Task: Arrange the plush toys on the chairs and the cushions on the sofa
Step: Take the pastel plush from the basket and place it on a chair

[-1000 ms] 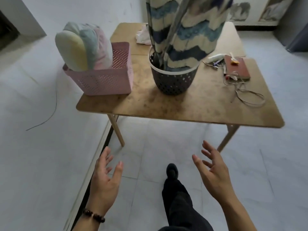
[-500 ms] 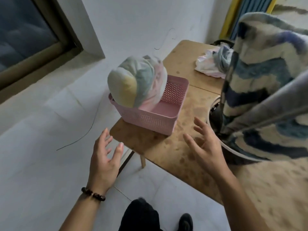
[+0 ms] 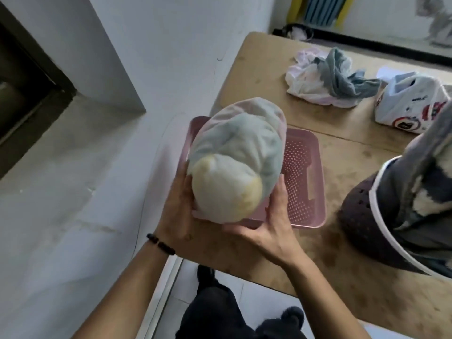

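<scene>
The left hand (image 3: 179,209) lies against the left side of the plush (image 3: 234,162), palm on the fabric. Its fingers wrap out of sight behind, so how far they close cannot be told. The plush, pastel with a yellow near end, sits between both hands at the near left corner of the tabletop (image 3: 342,152), over the left part of the basket (image 3: 305,182). Whether its underside has cleared the basket is hidden. The right hand (image 3: 269,226) cups the near underside, thumb up along the right flank, fingers curled beneath.

The step in hand looks like lifting the plush out to carry it to a chair. It will likely squash under pressure, so the hands should squeeze evenly from both sides, with the right one bearing the weight from below. Lifting straight up should clear the rim, as a light basket may come along if the plush drags on it. Farther right stands a dark bin (image 3: 367,216) stuffed with a blanket (image 3: 428,167), so it seems better to swing left, away from it.
</scene>
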A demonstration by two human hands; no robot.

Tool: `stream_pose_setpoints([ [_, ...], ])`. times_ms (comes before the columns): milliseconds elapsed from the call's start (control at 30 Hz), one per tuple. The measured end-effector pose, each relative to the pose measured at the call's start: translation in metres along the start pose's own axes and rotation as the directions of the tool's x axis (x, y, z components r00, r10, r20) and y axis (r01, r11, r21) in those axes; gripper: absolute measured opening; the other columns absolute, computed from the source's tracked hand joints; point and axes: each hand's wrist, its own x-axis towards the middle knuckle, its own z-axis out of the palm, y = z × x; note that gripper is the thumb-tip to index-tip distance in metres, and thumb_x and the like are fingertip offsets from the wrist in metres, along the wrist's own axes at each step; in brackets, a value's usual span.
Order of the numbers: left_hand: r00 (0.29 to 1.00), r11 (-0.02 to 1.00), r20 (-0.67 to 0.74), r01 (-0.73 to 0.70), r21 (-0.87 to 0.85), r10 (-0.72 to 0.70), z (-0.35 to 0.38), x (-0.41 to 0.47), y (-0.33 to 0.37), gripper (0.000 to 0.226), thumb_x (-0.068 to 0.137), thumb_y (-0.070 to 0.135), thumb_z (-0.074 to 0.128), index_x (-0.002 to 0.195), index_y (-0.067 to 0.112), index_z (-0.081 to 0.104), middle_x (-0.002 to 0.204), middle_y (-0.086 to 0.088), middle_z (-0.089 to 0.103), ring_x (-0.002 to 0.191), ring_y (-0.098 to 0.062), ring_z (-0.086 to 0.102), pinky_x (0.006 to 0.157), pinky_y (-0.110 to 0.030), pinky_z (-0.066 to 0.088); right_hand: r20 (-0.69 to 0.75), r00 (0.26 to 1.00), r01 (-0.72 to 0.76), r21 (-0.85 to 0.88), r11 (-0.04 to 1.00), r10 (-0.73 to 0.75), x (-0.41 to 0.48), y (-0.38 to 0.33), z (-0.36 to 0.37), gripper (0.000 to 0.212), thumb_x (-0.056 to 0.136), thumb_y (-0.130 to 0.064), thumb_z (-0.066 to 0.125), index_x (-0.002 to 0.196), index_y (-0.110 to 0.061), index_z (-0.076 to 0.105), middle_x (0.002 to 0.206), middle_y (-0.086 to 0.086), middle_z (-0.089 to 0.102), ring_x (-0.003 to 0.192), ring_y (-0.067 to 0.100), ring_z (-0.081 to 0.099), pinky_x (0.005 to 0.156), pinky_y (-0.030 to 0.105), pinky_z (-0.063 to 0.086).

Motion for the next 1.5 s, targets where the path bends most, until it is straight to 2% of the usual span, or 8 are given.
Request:
stream_pose_setpoints([
  [100, 0.978, 0.989, 0.170, 0.136, -0.057, -0.124, -0.003, 0.022, -0.009, 0.084, 0.079, 0.088, 0.045, 0.148, 0.040, 0.042, 0.149, 0.000, 0.054, 0.136, -0.028, 0.052, 0.106, -0.056, 0.049, -0.011, 0.994, -0.111, 0.029, 0.993, 0.111, 0.014, -0.010, 0.037, 0.152, 0.047, -0.066, 0.093, 0.159, -0.014, 0.004, 0.161, 0.003, 0.027, 0.150, 0.009, 0.030, 0.119, 0.031, 0.036],
  [367, 0.937, 0.991, 0.328, -0.130, 0.020, 0.117, -0.008, 0.032, -0.008, 0.080, 0.090, 0.077, 0.039, 0.155, 0.030, 0.032, 0.157, 0.016, 0.039, 0.145, 0.000, 0.034, 0.121, -0.038, 0.033, -0.541, 0.807, -0.086, 0.289, 0.954, 0.236, 0.029, -0.014, 0.026, 0.040, 0.076, -0.008, 0.065, 0.113, -0.022, 0.070, 0.101, -0.015, 0.076, 0.103, 0.001, 0.069, 0.085, 0.032, 0.059],
  [533, 0.912, 0.946, 0.318, -0.306, 0.108, 0.259, 0.007, 0.029, 0.005, 0.081, 0.093, 0.077, 0.030, 0.159, 0.030, 0.020, 0.165, 0.006, 0.022, 0.155, -0.013, 0.014, 0.124, -0.053, 0.022, -0.644, 0.752, 0.150, 0.375, 0.915, 0.141, 0.019, -0.066, -0.007, 0.037, 0.076, 0.006, 0.055, 0.104, -0.011, 0.072, 0.096, -0.004, 0.077, 0.096, 0.015, 0.072, 0.081, 0.032, 0.058],
  [667, 0.913, 0.973, 0.339, -0.225, -0.042, 0.226, 0.023, 0.013, 0.048, 0.113, 0.070, 0.099, 0.022, 0.160, 0.031, 0.011, 0.169, 0.011, 0.008, 0.153, -0.001, 0.002, 0.124, -0.025, 0.007, -0.739, 0.627, 0.356, 0.553, 0.754, 0.246, -0.034, -0.104, -0.039, 0.038, 0.064, 0.001, 0.057, 0.092, -0.019, 0.073, 0.087, -0.012, 0.078, 0.089, 0.006, 0.071, 0.081, 0.026, 0.057],
  [800, 0.852, 0.971, 0.490, -0.084, -0.223, 0.186, 0.045, -0.022, 0.069, 0.115, 0.064, 0.101, 0.035, 0.159, 0.042, 0.011, 0.167, 0.020, 0.014, 0.154, -0.004, 0.013, 0.126, -0.049, 0.013, -0.786, 0.540, 0.556, 0.602, 0.573, 0.301, -0.131, -0.125, -0.073, 0.029, 0.067, 0.000, 0.056, 0.066, -0.020, 0.077, 0.070, -0.007, 0.074, 0.073, 0.010, 0.072, 0.067, 0.021, 0.058],
  [1167, 0.274, 0.866, 0.864, -0.402, -0.297, 0.423, 0.127, -0.341, 0.041, 0.045, 0.088, 0.076, 0.050, 0.120, 0.048, 0.063, 0.132, 0.000, 0.063, 0.129, -0.019, 0.056, 0.111, -0.051, 0.042, -0.861, 0.019, 0.796, 0.321, 0.514, 0.508, -0.512, -0.084, 0.005, 0.059, 0.021, -0.033, 0.090, 0.078, -0.023, 0.077, 0.092, 0.002, 0.069, 0.097, 0.022, 0.067, 0.089, 0.036, 0.052],
  [1300, 0.075, 0.875, 0.935, -0.385, -0.293, 0.346, 0.138, -0.468, 0.016, 0.039, 0.088, 0.069, 0.049, 0.108, 0.042, 0.069, 0.124, 0.003, 0.063, 0.124, -0.017, 0.055, 0.111, -0.049, 0.042, -0.826, -0.213, 0.764, 0.191, 0.616, 0.521, -0.627, -0.088, 0.040, 0.016, 0.068, -0.022, 0.068, 0.078, -0.025, 0.080, 0.086, -0.002, 0.073, 0.090, 0.017, 0.069, 0.072, 0.024, 0.058],
  [1500, -0.174, 0.920, 0.971, -0.329, -0.212, 0.162, 0.195, -0.618, -0.032, 0.078, 0.082, 0.080, 0.052, 0.125, 0.018, 0.066, 0.131, -0.013, 0.060, 0.127, -0.031, 0.054, 0.112, -0.058, 0.040, -0.707, -0.448, 0.696, 0.108, 0.710, 0.547, -0.758, -0.075, 0.069, 0.034, 0.082, -0.028, 0.051, 0.086, -0.032, 0.084, 0.096, -0.009, 0.079, 0.093, 0.006, 0.073, 0.071, 0.021, 0.057],
])
